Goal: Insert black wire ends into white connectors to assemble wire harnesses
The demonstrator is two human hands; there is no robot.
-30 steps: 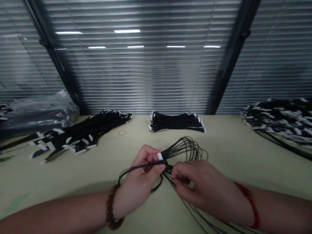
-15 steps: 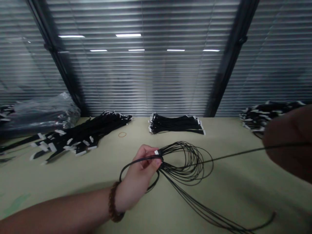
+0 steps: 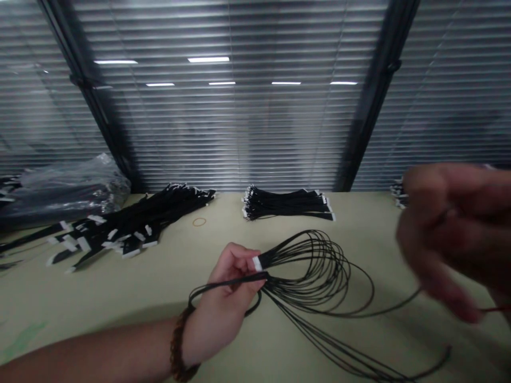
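Note:
My left hand (image 3: 229, 298), with a brown beaded bracelet at its wrist, pinches a bundle of thin black wires (image 3: 319, 266) beside a white connector (image 3: 257, 263). The wires fan out in loops to the right, and several loose ends trail to the lower right. A smaller loop hangs back over my left wrist. At the right edge, close to the camera and blurred, my right hand (image 3: 451, 229) has its fingers curled together around a single wire that runs from the bundle. A short reddish end shows beyond its fingers.
Black cables with white connectors (image 3: 136, 221) lie in a pile at the left, beside a clear plastic bag (image 3: 80, 186). A neat cable stack (image 3: 287, 204) is at the back middle. A rubber band (image 3: 199, 222) lies near the pile. Blinds (image 3: 239, 122) rise behind the table (image 3: 139, 282).
My right hand has moved inward and turned, showing more of its fingers. The single wire has gone from taut to slack and curved, and the loops have spread wider. The white connector shows more.

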